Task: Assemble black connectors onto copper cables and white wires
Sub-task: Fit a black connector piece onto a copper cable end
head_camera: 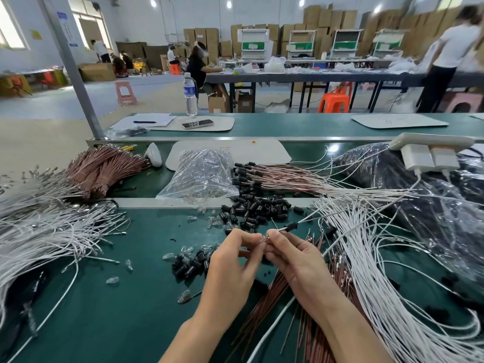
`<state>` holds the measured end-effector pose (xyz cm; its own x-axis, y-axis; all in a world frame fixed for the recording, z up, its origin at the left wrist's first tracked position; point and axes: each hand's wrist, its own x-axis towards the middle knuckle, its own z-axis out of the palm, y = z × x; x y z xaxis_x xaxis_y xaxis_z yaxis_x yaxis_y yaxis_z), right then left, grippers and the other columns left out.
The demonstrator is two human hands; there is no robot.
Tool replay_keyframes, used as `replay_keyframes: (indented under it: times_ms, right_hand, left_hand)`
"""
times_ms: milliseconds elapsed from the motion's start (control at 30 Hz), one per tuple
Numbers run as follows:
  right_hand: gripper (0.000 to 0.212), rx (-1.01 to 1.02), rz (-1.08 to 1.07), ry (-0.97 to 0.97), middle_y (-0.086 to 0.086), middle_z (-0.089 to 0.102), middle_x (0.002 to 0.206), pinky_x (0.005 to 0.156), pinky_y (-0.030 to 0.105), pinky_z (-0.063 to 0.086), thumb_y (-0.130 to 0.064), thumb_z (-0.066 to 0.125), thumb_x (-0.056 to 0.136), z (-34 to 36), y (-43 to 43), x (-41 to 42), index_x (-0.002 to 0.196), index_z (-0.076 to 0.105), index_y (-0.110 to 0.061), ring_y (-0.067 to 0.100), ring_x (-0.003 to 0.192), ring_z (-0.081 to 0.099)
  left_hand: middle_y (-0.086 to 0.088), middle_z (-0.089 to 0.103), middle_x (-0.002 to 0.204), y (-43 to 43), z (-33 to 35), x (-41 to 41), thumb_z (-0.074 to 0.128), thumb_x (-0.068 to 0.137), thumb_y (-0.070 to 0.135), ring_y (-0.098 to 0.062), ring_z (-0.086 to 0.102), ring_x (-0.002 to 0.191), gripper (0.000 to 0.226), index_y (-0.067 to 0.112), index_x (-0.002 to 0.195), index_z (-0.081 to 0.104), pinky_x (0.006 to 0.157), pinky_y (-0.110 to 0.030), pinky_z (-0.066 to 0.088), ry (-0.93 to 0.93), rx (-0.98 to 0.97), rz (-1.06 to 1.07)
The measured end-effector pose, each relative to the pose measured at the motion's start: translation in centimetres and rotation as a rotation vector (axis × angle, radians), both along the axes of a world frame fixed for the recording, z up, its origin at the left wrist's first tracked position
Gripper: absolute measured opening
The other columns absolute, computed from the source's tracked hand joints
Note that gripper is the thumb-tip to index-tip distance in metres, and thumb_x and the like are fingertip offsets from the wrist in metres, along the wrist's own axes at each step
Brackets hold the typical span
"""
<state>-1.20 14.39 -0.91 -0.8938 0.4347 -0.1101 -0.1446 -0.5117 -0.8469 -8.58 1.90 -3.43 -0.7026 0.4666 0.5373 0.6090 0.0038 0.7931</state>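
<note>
Copper cables (264, 305) lie under the right hand (290, 255); its curled fingers pinch a white wire (309, 218) carrying a black connector (291, 226); left hand (235, 254) pinches the wire's glinting tip; loose connectors (255, 209) heap beyond; white bundles (379, 258) crowd right.

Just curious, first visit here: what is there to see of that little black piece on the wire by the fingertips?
The black connector is a small dark sleeve, plastic by its look, threaded on a white wire. It sits tilted just past the right hand, which pinches the wire's end together with the left hand. It hangs above the green table, apart from the loose connector pile.
</note>
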Motion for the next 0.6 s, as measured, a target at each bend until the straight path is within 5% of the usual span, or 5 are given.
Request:
replay_keyframes:
  times_ms: [367,600]
  right_hand:
    - [0.019,-0.092,0.058,-0.033,0.013,0.073,0.089,0.073,0.023,0.060,-0.020,0.076,0.076,0.04,-0.02,-0.13,0.088,0.081,-0.006,0.016,0.078,0.071]
    - [0.017,-0.078,0.012,0.016,0.015,0.076,0.097,0.079,0.024,0.059,-0.019,0.076,0.078,-0.09,-0.15,-0.52,0.088,0.082,-0.006,0.019,0.090,0.074]
  left_hand:
    - [0.012,0.075,0.098,0.09,0.00,0.04,0.072,0.092,0.011,-0.011,0.073,0.095,0.024,0.034,0.099,0.067,0.081,-0.019,0.056,-0.127,0.064,-0.058]
    - [0.023,0.068,0.106,0.36,0.04,0.08,0.071,0.092,0.015,-0.001,0.068,0.099,0.028,0.034,0.113,0.065,0.084,-0.012,0.051,0.042,0.008,0.072]
